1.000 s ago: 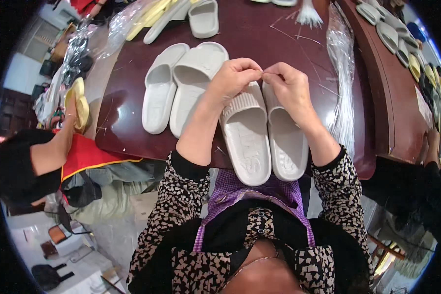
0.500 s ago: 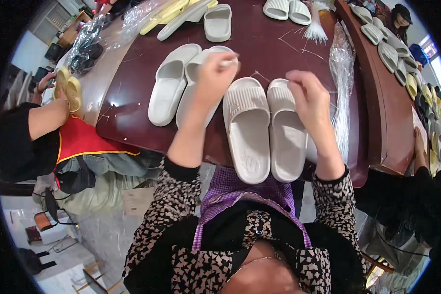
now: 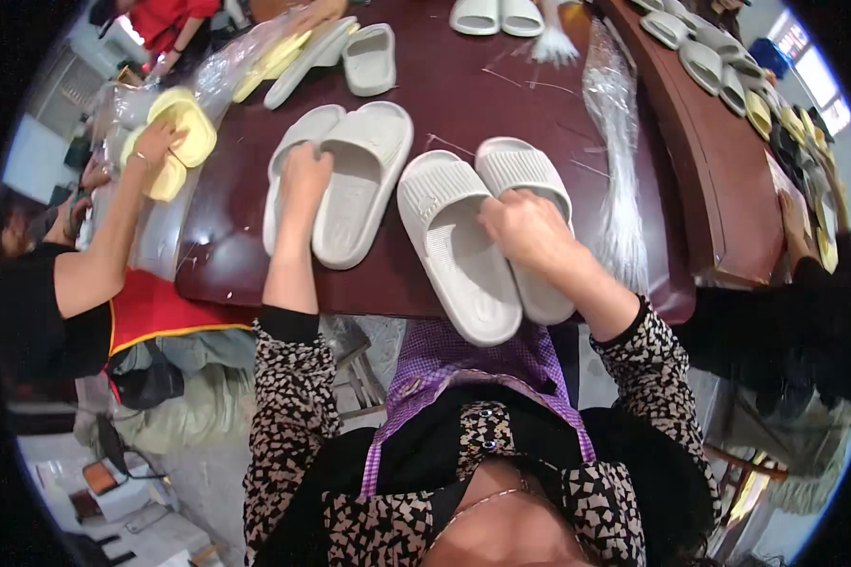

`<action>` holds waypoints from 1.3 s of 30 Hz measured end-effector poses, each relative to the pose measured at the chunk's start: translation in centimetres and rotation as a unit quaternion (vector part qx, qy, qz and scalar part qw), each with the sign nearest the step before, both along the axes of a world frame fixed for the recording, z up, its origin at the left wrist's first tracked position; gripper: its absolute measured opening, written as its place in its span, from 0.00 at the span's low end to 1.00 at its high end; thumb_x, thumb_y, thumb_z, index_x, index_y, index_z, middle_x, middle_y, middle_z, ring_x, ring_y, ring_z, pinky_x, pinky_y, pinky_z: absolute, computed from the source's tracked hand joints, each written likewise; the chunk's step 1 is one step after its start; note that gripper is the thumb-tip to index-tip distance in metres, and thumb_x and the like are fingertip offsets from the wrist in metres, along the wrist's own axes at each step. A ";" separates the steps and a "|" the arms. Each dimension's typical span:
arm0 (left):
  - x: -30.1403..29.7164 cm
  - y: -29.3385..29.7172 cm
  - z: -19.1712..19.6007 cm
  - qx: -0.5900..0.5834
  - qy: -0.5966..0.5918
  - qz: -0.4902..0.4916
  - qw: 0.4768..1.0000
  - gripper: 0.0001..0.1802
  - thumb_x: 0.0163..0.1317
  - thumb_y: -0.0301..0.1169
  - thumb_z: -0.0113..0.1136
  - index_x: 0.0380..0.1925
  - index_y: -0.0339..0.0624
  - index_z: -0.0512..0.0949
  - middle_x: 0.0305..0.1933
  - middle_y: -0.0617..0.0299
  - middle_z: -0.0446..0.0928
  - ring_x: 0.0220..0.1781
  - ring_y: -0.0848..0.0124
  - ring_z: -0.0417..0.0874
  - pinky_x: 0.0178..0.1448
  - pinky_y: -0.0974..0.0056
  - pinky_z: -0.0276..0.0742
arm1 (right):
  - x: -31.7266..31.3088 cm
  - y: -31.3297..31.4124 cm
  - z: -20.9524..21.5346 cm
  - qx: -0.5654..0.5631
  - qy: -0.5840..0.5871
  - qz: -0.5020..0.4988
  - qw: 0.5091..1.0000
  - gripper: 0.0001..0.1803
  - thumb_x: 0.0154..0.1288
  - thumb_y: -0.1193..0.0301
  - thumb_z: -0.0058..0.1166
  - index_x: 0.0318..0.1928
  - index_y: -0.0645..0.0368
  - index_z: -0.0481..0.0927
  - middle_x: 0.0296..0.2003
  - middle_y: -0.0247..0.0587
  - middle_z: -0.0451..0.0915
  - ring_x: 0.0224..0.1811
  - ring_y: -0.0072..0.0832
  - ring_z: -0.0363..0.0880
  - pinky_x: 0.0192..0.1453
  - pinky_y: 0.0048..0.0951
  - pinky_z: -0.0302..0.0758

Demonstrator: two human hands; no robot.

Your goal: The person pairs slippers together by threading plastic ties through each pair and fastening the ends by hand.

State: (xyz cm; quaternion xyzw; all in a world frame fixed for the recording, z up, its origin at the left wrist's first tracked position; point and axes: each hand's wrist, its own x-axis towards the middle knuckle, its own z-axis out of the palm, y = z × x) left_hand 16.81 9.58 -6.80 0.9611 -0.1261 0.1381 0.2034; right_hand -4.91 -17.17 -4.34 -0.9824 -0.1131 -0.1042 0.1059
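Note:
Two pairs of pale grey slide slippers lie before me on a dark red table. My left hand (image 3: 303,180) is closed at the foot opening of the left pair's outer slipper (image 3: 282,142), its fingertips partly hidden. Beside it lies that pair's other slipper (image 3: 359,180), toe pointing away. On the right, my right hand (image 3: 529,227) has curled fingers at the strap edge of the right-hand slipper (image 3: 520,165). Against that one leans a ribbed-strap slipper (image 3: 459,246), its heel overhanging the table's near edge.
Bundled clear plastic strands (image 3: 615,170) run along the table's (image 3: 501,104) right side. At the back are a single grey slipper (image 3: 370,60), a stacked grey slipper (image 3: 307,66) and another pair (image 3: 496,15). A co-worker's hand (image 3: 158,142) at left holds yellow slippers (image 3: 184,123).
Both hands have come down onto slippers, the left moving leftward. Both pairs now sit at different angles, the right pair tilting left. The co-worker's yellow slippers have moved further over the left table.

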 end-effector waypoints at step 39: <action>-5.2 -3.2 1.5 -0.139 0.062 -0.121 0.981 0.16 0.54 0.33 0.59 0.23 0.27 0.71 0.26 0.43 0.73 0.29 0.49 0.75 0.37 0.53 0.69 | 3.1 -11.1 -0.7 -0.080 -0.105 -0.052 0.990 0.09 0.55 0.81 0.48 0.35 0.60 0.80 0.35 0.44 0.76 0.42 0.42 0.76 0.45 0.36 0.73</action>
